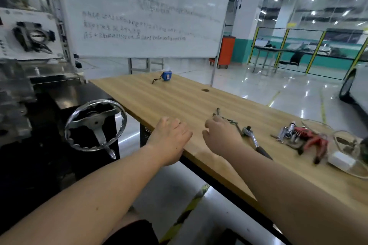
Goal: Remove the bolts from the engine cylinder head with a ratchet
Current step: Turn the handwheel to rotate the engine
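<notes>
The right hand (221,135) has its fingers bent down onto a bolt (218,112) lying on the wooden workbench (179,101), though whether they pinch it I cannot tell, while the left hand (171,135) rests flat at the bench's near edge, fingers straight and together, holding nothing. Just right of the right hand lies the ratchet (253,139), then sockets (286,133), red pliers (314,141) and a glass bowl (350,145). A blue tape measure (166,76) sits at the far end before a whiteboard (143,12), and the engine stand's chrome handwheel (95,125) is off to the left.

Blue tape measure (166,76), red pliers (314,139), striped wooden table (179,101)
</notes>
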{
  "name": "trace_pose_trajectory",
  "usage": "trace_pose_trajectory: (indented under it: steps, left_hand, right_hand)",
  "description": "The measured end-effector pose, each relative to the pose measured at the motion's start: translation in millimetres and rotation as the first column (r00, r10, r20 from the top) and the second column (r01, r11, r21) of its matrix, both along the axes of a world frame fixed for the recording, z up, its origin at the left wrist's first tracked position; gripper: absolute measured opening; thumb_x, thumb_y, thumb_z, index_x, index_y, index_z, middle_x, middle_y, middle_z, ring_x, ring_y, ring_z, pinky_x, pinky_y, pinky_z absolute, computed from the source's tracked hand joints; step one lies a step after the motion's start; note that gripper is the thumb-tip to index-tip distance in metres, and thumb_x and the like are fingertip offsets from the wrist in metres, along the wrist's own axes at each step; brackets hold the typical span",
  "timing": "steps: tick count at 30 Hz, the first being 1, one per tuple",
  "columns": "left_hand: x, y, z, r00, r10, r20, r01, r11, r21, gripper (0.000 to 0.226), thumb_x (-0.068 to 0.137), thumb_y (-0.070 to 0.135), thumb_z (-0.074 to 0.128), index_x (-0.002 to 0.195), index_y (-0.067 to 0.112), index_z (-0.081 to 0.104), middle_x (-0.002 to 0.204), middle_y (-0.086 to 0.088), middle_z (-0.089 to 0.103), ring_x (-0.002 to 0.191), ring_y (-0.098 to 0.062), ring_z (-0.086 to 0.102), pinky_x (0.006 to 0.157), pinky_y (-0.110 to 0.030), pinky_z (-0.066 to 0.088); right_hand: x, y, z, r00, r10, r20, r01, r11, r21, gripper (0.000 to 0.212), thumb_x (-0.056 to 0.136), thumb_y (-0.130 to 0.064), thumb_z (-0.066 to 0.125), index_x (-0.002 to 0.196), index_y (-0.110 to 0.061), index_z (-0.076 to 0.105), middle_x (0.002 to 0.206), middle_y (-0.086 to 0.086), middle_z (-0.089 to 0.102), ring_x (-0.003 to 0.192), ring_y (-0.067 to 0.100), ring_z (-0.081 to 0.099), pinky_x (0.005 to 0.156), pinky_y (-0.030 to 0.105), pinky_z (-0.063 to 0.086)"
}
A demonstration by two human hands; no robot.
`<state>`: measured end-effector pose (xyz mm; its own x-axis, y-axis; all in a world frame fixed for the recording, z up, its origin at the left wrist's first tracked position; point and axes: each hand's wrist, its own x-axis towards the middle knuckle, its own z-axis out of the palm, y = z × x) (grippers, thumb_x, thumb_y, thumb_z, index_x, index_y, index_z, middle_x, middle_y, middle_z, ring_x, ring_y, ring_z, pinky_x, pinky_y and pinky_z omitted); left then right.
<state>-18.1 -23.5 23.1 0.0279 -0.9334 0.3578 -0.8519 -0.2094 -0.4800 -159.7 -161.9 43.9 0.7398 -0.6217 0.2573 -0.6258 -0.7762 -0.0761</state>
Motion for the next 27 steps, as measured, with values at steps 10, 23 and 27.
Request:
trace_pose_trajectory:
  steps: [10, 23, 27]
  left_hand:
    - [24, 3, -4, 0.997, 0.077, 0.02, -0.079, 0.991, 0.108, 0.031, 0.091, 0.031, 0.05, 0.121, 0.023, 0.049, 0.123, 0.001, 0.049, 0.114, -0.024, 0.046, 0.094, -0.045, 0.027]
    - [47, 82, 46, 0.949, 0.286, -0.135, -0.299, 0.949, -0.095, 0.052, 0.092, 0.049, 0.052, 0.135, 0.022, 0.041, 0.131, 0.004, 0.053, 0.123, -0.02, 0.048, 0.098, -0.044, 0.029]
    - [91, 168, 71, 0.877, 0.446, -0.177, -0.478, 0.846, -0.235, 0.07, 0.088, 0.052, 0.057, 0.146, 0.019, 0.035, 0.137, 0.002, 0.054, 0.122, -0.02, 0.052, 0.094, -0.042, 0.034]
  right_hand:
    - [-9, -38, -35, 0.965, -0.258, -0.049, 0.262, 0.957, 0.128, 0.005, 0.088, -0.018, 0.052, 0.088, -0.014, 0.05, 0.076, 0.005, 0.045, 0.088, 0.034, 0.065, 0.072, 0.046, 0.056]
    - [42, 51, 40, 0.982, -0.034, 0.187, 0.01, 0.992, 0.127, 0.034, 0.097, -0.011, 0.037, 0.125, -0.025, 0.05, 0.078, -0.002, 0.058, 0.063, 0.018, 0.058, 0.05, 0.031, 0.041]
    - [88, 148, 69, 0.899, 0.241, 0.367, -0.314, 0.937, 0.154, 0.025, 0.101, -0.019, 0.041, 0.123, -0.026, 0.053, 0.074, -0.005, 0.059, 0.064, 0.016, 0.059, 0.052, 0.03, 0.042]
